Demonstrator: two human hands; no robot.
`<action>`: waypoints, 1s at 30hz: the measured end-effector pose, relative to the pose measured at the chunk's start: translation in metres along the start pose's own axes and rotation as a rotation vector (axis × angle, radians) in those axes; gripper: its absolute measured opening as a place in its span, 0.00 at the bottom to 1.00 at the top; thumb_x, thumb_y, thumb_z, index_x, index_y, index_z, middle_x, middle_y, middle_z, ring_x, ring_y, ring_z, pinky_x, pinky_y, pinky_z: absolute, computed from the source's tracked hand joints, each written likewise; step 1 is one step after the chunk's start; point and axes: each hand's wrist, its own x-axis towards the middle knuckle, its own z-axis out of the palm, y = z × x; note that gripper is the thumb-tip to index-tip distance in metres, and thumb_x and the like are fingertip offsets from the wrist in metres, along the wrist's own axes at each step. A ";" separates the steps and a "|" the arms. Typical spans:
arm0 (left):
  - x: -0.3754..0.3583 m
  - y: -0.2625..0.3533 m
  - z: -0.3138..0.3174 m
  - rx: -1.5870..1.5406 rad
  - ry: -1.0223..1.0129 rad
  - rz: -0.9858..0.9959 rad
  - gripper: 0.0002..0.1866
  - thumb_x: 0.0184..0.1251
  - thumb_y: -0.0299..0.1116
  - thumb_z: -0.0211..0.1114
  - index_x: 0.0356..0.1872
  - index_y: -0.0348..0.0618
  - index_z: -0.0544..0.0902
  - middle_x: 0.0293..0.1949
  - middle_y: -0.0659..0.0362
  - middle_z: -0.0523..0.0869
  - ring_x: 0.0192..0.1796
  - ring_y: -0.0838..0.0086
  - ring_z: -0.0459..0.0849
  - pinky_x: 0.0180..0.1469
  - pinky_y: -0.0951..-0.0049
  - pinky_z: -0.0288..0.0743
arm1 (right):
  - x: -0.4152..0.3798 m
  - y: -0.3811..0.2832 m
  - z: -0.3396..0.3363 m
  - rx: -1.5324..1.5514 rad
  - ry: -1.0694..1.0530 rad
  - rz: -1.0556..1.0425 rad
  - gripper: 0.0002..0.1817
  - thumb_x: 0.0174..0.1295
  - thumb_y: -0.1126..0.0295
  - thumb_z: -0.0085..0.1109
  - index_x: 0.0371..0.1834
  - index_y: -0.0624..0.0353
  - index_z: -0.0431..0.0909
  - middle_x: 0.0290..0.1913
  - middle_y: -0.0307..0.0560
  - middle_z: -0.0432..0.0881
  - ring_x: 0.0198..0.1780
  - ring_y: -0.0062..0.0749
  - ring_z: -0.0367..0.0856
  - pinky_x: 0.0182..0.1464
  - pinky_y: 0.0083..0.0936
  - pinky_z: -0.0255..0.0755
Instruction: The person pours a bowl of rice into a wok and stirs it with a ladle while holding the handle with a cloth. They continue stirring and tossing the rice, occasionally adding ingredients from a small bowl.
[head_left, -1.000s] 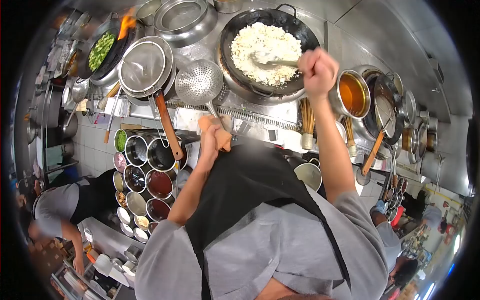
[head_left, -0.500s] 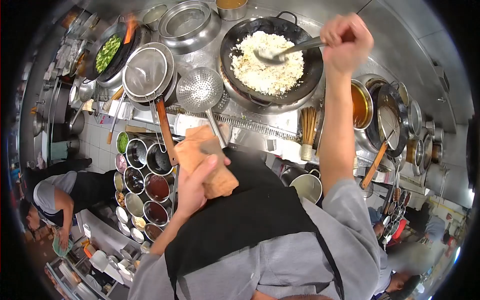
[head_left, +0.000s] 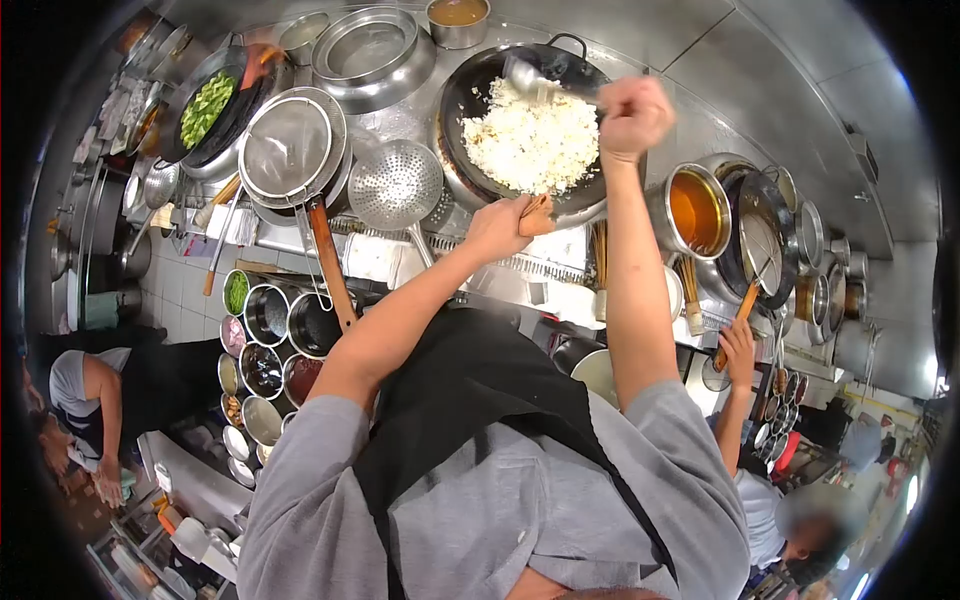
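Observation:
At the near rim of the black wok (head_left: 463, 75), my left hand (head_left: 500, 228) is closed on an orange-brown cloth (head_left: 537, 216). The wok holds white rice-like food (head_left: 530, 140). Above the wok's right side, my right hand (head_left: 636, 112) is closed round the handle of a metal ladle (head_left: 524, 80). The ladle's bowl lies at the far part of the food and is blurred.
Left of the wok are a perforated skimmer (head_left: 396, 185) and a mesh strainer (head_left: 287, 150). A pot of orange liquid (head_left: 697, 212) stands right. A co-worker's hand (head_left: 738, 350) holds a wooden handle (head_left: 745, 310). Another person (head_left: 90, 395) is at far left.
My left hand has moved up and right with the cloth to the wok's near rim. My right hand and the ladle have moved left. A co-worker's hand has appeared at the right.

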 end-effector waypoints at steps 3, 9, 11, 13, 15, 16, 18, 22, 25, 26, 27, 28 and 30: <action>0.001 -0.004 -0.003 0.023 0.009 0.019 0.20 0.52 0.38 0.68 0.45 0.45 0.75 0.36 0.49 0.83 0.45 0.50 0.82 0.46 0.50 0.75 | 0.040 -0.014 0.018 0.027 -0.145 0.129 0.17 0.61 0.69 0.44 0.14 0.61 0.63 0.10 0.40 0.62 0.11 0.23 0.56 0.17 0.24 0.53; -0.001 -0.007 0.002 -0.004 -0.003 -0.022 0.21 0.53 0.37 0.67 0.48 0.44 0.76 0.40 0.47 0.84 0.46 0.49 0.82 0.47 0.51 0.76 | 0.018 -0.021 0.033 0.080 0.054 -0.026 0.17 0.60 0.68 0.49 0.15 0.61 0.64 0.13 0.39 0.64 0.13 0.22 0.59 0.19 0.23 0.56; -0.003 -0.015 0.006 -0.108 0.094 0.045 0.23 0.53 0.36 0.67 0.52 0.43 0.76 0.44 0.45 0.84 0.49 0.47 0.82 0.48 0.52 0.76 | -0.020 0.027 0.003 -0.063 -0.277 0.167 0.15 0.60 0.67 0.51 0.18 0.63 0.69 0.16 0.39 0.68 0.19 0.20 0.65 0.23 0.21 0.60; -0.021 -0.019 0.005 -0.268 0.211 0.079 0.26 0.52 0.33 0.67 0.55 0.42 0.75 0.46 0.43 0.83 0.50 0.47 0.82 0.49 0.54 0.77 | 0.007 0.002 -0.003 -0.108 -0.533 0.374 0.13 0.60 0.67 0.53 0.24 0.66 0.75 0.22 0.40 0.73 0.25 0.19 0.69 0.28 0.20 0.63; -0.056 -0.019 -0.012 -0.398 0.343 -0.046 0.28 0.50 0.31 0.69 0.56 0.41 0.75 0.46 0.45 0.84 0.48 0.52 0.84 0.48 0.59 0.78 | 0.022 -0.076 0.009 -0.296 -0.260 0.386 0.10 0.55 0.76 0.48 0.17 0.64 0.64 0.18 0.37 0.65 0.20 0.23 0.61 0.25 0.22 0.54; -0.073 -0.022 -0.016 -0.488 0.405 -0.118 0.28 0.50 0.32 0.70 0.56 0.42 0.75 0.45 0.48 0.84 0.47 0.55 0.85 0.47 0.61 0.79 | 0.032 -0.105 -0.009 -0.132 -0.344 0.353 0.13 0.57 0.70 0.46 0.16 0.60 0.63 0.16 0.37 0.65 0.18 0.23 0.59 0.23 0.23 0.54; -0.094 -0.033 -0.022 -0.588 0.453 -0.213 0.28 0.51 0.33 0.71 0.56 0.43 0.75 0.44 0.51 0.84 0.45 0.58 0.86 0.47 0.63 0.79 | 0.040 -0.151 -0.036 0.056 -0.296 0.346 0.16 0.60 0.61 0.44 0.16 0.54 0.62 0.12 0.35 0.61 0.15 0.22 0.54 0.20 0.23 0.51; -0.088 -0.037 -0.016 -1.166 0.204 -0.683 0.23 0.66 0.44 0.67 0.57 0.43 0.75 0.43 0.58 0.83 0.44 0.68 0.85 0.47 0.67 0.80 | 0.003 -0.092 -0.071 0.029 0.458 0.363 0.19 0.64 0.59 0.45 0.16 0.54 0.64 0.11 0.37 0.62 0.12 0.22 0.56 0.17 0.23 0.54; -0.033 -0.063 0.023 -1.375 0.078 -0.693 0.31 0.72 0.64 0.53 0.54 0.43 0.74 0.44 0.57 0.82 0.43 0.70 0.84 0.45 0.63 0.79 | -0.033 -0.108 0.019 0.030 0.341 0.153 0.14 0.63 0.69 0.49 0.18 0.58 0.68 0.12 0.39 0.65 0.14 0.23 0.62 0.18 0.23 0.57; -0.013 -0.069 0.036 -1.416 0.055 -0.695 0.33 0.71 0.66 0.53 0.53 0.42 0.75 0.43 0.56 0.83 0.40 0.70 0.84 0.43 0.63 0.79 | -0.056 -0.120 0.050 0.021 0.286 0.055 0.12 0.61 0.73 0.51 0.19 0.59 0.69 0.14 0.40 0.67 0.15 0.22 0.63 0.19 0.23 0.59; 0.007 -0.069 0.045 -1.429 0.049 -0.706 0.32 0.70 0.64 0.55 0.52 0.41 0.76 0.41 0.55 0.83 0.39 0.70 0.84 0.43 0.64 0.79 | -0.070 -0.124 0.073 0.014 0.228 -0.049 0.10 0.60 0.76 0.52 0.20 0.61 0.70 0.15 0.40 0.69 0.16 0.22 0.65 0.20 0.22 0.61; 0.024 -0.070 0.052 -1.474 0.048 -0.722 0.31 0.70 0.62 0.57 0.52 0.40 0.76 0.40 0.55 0.83 0.39 0.69 0.84 0.43 0.64 0.79 | -0.079 -0.113 0.083 -0.089 0.161 -0.004 0.14 0.62 0.74 0.50 0.18 0.59 0.64 0.14 0.40 0.65 0.16 0.23 0.63 0.20 0.24 0.61; 0.042 -0.074 0.063 -1.510 0.041 -0.742 0.30 0.69 0.59 0.59 0.51 0.39 0.77 0.40 0.55 0.83 0.38 0.69 0.84 0.43 0.65 0.79 | -0.091 -0.065 0.063 -0.185 0.090 0.066 0.16 0.64 0.73 0.45 0.17 0.59 0.59 0.13 0.40 0.62 0.17 0.24 0.64 0.20 0.25 0.59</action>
